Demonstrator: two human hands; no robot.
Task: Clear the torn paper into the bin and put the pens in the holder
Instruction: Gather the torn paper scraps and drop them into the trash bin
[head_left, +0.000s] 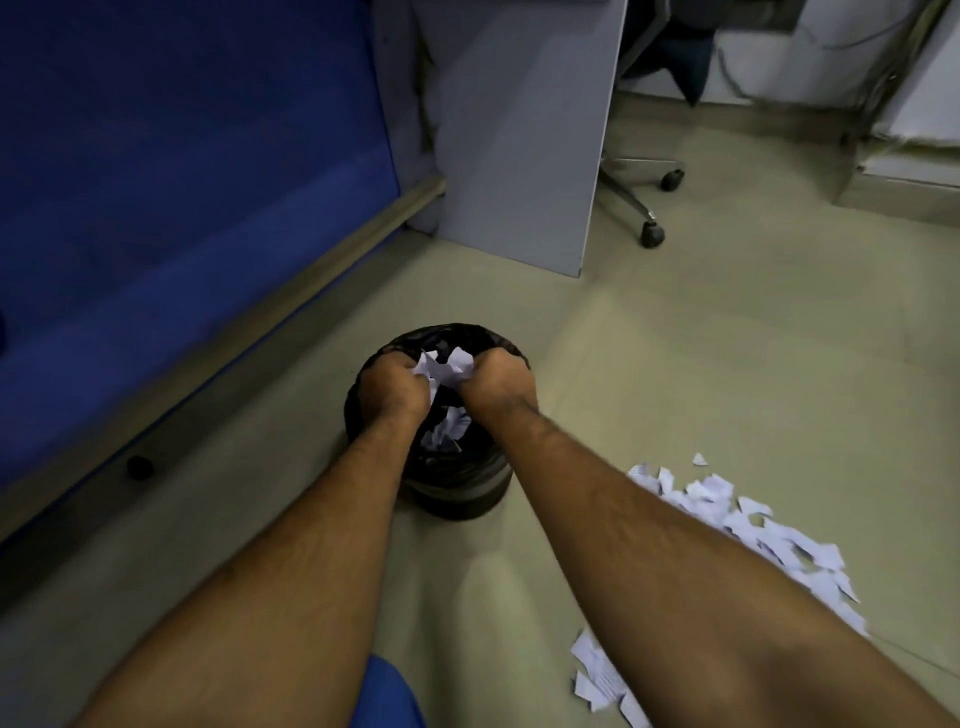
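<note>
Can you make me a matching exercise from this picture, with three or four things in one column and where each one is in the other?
Things:
1. handful of torn white paper
2. round bin with a black liner
3. loose pile of torn white paper
4. black chair castor

Places:
A. floor beside the right forearm
B. held between both hands
C. far floor, by the grey panel
D. floor, under the hands

Pairs: 1-B, 2-D, 3-A, 4-C

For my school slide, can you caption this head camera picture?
Both hands, left and right, hold torn paper over the black bin.
</note>
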